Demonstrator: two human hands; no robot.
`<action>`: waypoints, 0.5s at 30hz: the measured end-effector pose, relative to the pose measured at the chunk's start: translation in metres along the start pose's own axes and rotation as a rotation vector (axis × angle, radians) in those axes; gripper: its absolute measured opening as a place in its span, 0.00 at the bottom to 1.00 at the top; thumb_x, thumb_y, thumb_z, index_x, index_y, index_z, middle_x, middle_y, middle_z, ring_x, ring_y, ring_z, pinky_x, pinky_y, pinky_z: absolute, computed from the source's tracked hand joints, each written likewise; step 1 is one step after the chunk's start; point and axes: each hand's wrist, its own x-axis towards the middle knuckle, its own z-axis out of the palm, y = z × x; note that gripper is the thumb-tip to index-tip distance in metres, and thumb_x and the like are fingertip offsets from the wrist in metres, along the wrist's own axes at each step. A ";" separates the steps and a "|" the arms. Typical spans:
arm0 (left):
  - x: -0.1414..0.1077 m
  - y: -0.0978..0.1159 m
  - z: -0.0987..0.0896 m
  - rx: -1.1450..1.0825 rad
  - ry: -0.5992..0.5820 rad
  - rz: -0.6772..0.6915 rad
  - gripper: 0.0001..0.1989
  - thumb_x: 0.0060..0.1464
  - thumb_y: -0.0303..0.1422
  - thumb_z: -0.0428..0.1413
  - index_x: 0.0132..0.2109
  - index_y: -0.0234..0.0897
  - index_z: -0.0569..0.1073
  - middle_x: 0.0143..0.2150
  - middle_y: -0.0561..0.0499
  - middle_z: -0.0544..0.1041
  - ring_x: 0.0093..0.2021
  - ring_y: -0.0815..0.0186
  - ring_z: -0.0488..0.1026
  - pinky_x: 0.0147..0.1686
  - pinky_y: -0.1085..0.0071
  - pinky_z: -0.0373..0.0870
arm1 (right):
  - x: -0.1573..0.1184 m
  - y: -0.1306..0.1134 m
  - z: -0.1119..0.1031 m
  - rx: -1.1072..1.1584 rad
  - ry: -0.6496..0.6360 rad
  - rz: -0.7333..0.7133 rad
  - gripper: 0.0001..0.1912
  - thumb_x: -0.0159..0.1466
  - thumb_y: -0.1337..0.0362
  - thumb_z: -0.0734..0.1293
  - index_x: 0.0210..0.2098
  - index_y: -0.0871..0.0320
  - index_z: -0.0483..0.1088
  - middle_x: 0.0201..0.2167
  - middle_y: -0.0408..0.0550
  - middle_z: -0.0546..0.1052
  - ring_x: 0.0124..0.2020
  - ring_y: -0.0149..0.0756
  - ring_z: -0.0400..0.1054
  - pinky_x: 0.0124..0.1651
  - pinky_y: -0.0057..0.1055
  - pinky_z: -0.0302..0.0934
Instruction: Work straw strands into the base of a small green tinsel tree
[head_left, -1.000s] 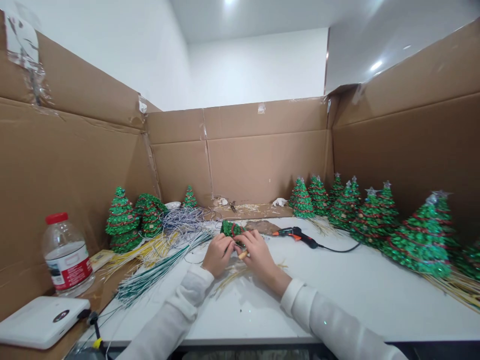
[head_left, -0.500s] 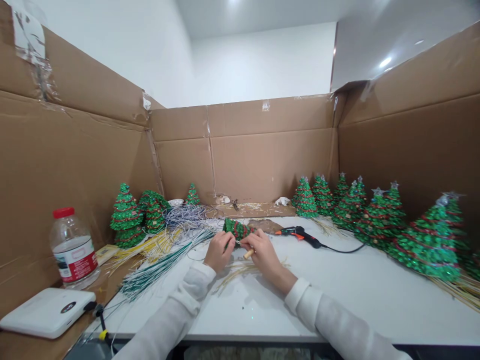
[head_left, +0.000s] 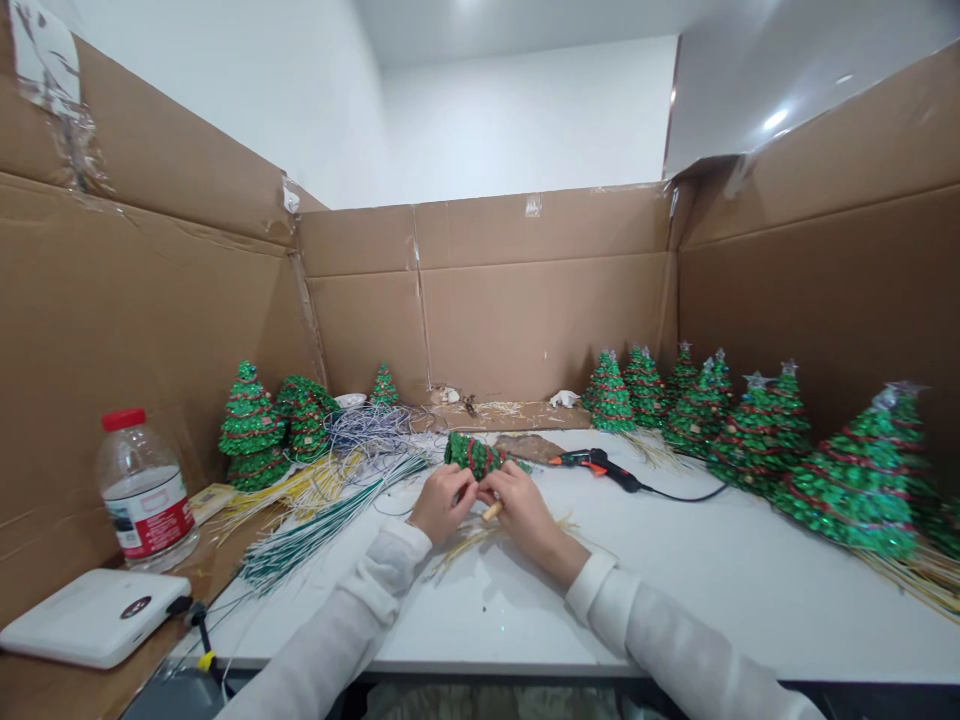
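Item in hand: small sequined tree (head_left: 474, 456), lying on side just above your hands, over table (head_left: 675, 600). Left hand (head_left: 442, 503): fingers (head_left: 466, 487) curled at tree's base, grip partly hidden, can't tell if holding. Right hand (head_left: 525, 517): fingers (head_left: 499, 487) closed around wooden stub (head_left: 492, 512). Step: working at tree's base. Next move calls for steady hold. Glue gun (head_left: 596, 462) near right hand.

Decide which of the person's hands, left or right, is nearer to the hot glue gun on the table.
Right. The right hand is just left of the hot glue gun, and closer to the viewer; the left hand is further left, beyond the right hand.
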 end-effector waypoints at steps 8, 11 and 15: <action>0.000 0.001 0.001 0.007 -0.026 0.007 0.13 0.57 0.31 0.43 0.25 0.36 0.62 0.23 0.54 0.61 0.27 0.69 0.60 0.30 0.72 0.54 | -0.001 -0.001 -0.002 0.023 -0.016 -0.022 0.12 0.61 0.73 0.59 0.23 0.58 0.66 0.21 0.45 0.69 0.28 0.35 0.56 0.30 0.30 0.49; 0.000 0.002 0.000 -0.054 -0.060 -0.031 0.14 0.58 0.32 0.42 0.25 0.36 0.62 0.22 0.54 0.61 0.26 0.70 0.60 0.28 0.73 0.54 | 0.000 -0.001 -0.004 0.048 -0.016 -0.024 0.12 0.59 0.75 0.59 0.23 0.58 0.66 0.21 0.45 0.68 0.28 0.35 0.55 0.30 0.30 0.48; -0.001 0.003 -0.001 -0.241 -0.111 -0.144 0.15 0.59 0.33 0.38 0.28 0.36 0.64 0.21 0.56 0.63 0.23 0.71 0.60 0.26 0.75 0.55 | 0.001 -0.005 -0.009 0.171 0.015 -0.040 0.10 0.61 0.72 0.59 0.27 0.57 0.69 0.23 0.46 0.70 0.29 0.35 0.56 0.32 0.31 0.51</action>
